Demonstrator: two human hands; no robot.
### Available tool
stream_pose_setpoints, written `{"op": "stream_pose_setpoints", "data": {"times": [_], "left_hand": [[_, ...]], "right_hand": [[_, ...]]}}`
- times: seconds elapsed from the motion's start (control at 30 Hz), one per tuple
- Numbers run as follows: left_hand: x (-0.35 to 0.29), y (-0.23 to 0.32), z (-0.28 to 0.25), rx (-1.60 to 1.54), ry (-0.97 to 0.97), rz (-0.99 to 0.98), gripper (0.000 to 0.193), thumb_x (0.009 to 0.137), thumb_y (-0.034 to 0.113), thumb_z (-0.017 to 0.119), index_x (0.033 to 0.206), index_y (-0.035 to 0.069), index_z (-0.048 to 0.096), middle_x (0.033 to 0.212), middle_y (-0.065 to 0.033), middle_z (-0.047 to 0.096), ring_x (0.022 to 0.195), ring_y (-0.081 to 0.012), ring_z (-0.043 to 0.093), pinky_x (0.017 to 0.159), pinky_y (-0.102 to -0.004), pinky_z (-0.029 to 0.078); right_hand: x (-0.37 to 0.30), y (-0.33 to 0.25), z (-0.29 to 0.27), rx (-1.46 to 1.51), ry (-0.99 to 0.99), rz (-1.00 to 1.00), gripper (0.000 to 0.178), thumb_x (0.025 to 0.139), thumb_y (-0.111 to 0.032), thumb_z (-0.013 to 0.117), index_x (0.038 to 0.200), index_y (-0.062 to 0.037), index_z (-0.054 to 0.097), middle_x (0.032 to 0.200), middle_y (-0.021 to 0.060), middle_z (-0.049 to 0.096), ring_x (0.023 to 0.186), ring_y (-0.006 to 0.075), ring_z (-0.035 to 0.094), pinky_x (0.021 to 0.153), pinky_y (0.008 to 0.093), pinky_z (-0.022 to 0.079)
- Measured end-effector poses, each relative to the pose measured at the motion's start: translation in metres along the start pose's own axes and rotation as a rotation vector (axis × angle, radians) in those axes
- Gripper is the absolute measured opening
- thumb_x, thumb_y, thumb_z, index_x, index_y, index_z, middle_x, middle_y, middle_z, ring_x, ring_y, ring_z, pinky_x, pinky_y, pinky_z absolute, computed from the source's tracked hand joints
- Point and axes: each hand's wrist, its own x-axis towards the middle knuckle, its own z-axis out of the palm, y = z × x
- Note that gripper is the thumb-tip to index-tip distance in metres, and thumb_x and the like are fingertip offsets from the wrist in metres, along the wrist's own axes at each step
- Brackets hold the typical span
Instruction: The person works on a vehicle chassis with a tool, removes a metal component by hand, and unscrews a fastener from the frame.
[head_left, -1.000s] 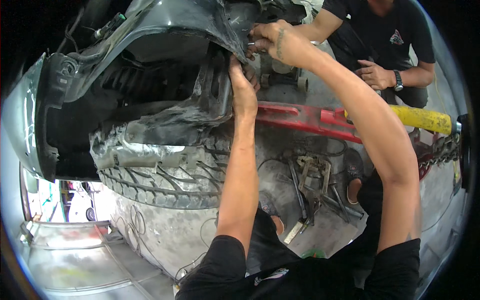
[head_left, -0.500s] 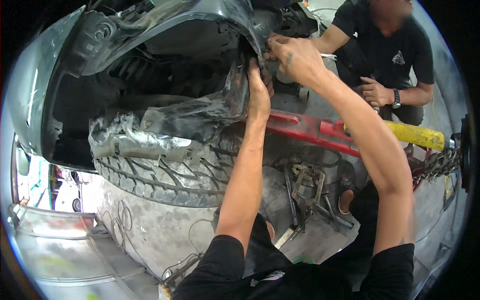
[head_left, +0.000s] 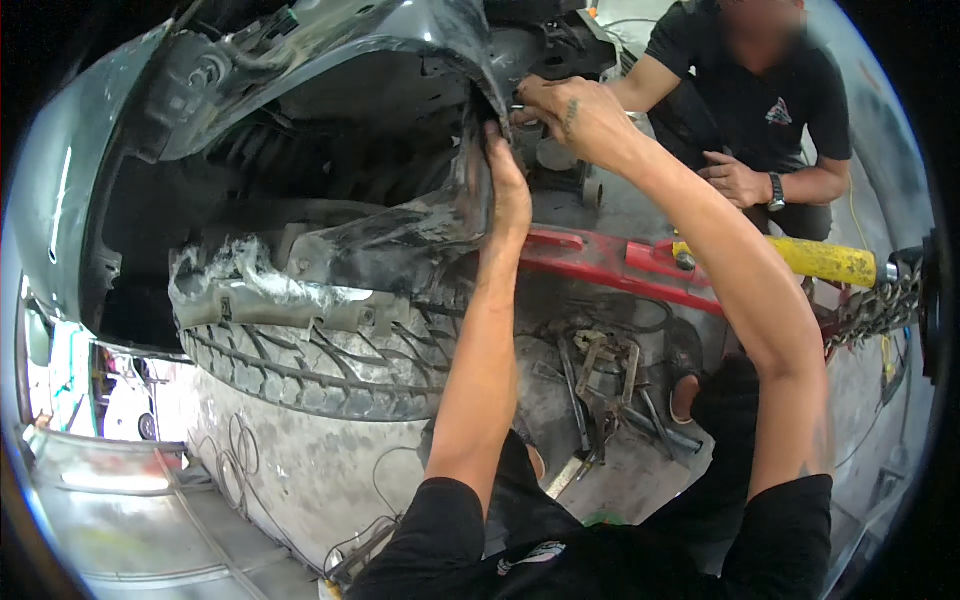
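My left hand [head_left: 510,195] is wrapped round the lower edge of the dark wheel-arch panel [head_left: 478,165] of a car. Its thumb lies along the inner side, while its other fingers are mostly hidden behind the edge. Just across that edge, my right hand [head_left: 578,112] is closed in a pinch close to the panel's upper part. A small bright metallic bit shows at its fingertips, too small to name. The grey car body [head_left: 390,30] curves above the open wheel well [head_left: 350,120].
A tyre [head_left: 310,370] lies on the floor beneath the wheel well. A red jack arm [head_left: 590,262] with a yellow cylinder [head_left: 825,260] crosses under my right forearm. Metal stands [head_left: 610,380] are by my feet. A co-worker [head_left: 750,110] crouches at the upper right.
The whole view has shifted slightly left. Both hands stay at the panel edge, the right fingers turned a little. The co-worker keeps about the same pose.
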Motion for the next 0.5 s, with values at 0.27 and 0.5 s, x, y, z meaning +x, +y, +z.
{"op": "stream_pose_setpoints", "data": {"times": [0.27, 0.5], "left_hand": [[0.000, 0.016, -0.005, -0.124, -0.070, 0.031, 0.057, 0.105, 0.047, 0.036, 0.122, -0.002, 0.060, 0.119, -0.0234, 0.064, 0.112, -0.0380, 0.058, 0.097, -0.0456, 0.042], [0.002, -0.011, 0.012, -0.433, -0.140, -0.154, 0.063, 0.101, 0.055, 0.037, 0.126, 0.000, 0.056, 0.121, -0.0147, 0.059, 0.115, -0.0280, 0.053, 0.099, -0.0427, 0.041]], "right_hand": [[0.007, 0.001, -0.007, 0.138, -0.031, 0.051, 0.032, 0.081, -0.012, 0.064, 0.112, -0.0093, 0.072, 0.101, 0.0159, 0.073, 0.091, 0.0384, 0.070, 0.077, 0.0501, 0.056], [-0.004, -0.001, 0.002, -0.121, -0.022, 0.010, 0.030, 0.084, -0.012, 0.065, 0.113, -0.0064, 0.070, 0.098, 0.0169, 0.073, 0.091, 0.0391, 0.070, 0.077, 0.0488, 0.056]]}}
